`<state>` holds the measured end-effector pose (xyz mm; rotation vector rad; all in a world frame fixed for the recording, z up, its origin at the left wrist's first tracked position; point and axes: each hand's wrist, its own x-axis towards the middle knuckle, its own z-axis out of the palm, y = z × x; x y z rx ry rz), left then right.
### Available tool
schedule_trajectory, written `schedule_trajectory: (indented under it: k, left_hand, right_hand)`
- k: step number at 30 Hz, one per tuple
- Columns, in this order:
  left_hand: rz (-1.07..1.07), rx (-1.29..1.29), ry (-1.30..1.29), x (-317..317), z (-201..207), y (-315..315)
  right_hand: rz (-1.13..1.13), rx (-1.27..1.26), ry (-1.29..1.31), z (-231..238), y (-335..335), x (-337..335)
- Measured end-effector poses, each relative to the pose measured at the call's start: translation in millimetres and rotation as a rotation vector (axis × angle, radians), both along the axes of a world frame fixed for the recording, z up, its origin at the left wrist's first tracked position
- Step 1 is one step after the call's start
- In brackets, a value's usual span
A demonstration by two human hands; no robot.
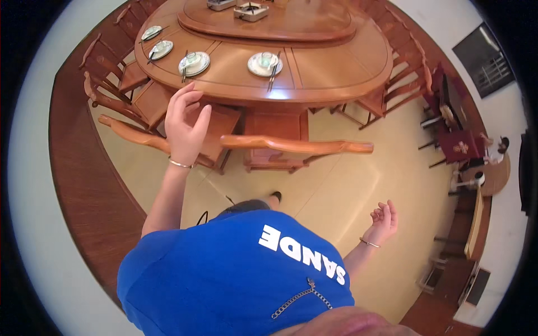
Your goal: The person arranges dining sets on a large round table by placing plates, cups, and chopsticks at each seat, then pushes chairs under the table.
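Note:
My left hand is raised above a chair seat near the table's front edge, its thumb apart from the bent fingers and nothing in its grasp. Beyond it on the wooden table is a place setting: a white plate with a small bowl and glass, and chopsticks alongside. A similar plate lies farther right with its own dark chopsticks. Out to my right, my right hand hangs over the floor, fingers loosely curled and apparently holding nothing. Each wrist wears a bangle.
Wooden chairs ring the round table; one chair's top rail is right before me. On the raised turntable stand portable stoves. More settings, including a plate, lie leftward. A side table and dark red chairs line the right wall.

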<state>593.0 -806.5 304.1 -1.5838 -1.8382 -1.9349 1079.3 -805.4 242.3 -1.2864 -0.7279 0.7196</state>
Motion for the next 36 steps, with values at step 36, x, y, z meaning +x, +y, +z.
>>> schedule_trajectory:
  k: [36]
  left_hand:
    - [0.523,-0.198,-0.110,357.6,24.4,291.3]
  right_hand:
    - [1.022,-0.323,-0.043,-29.3,668.1,225.0]
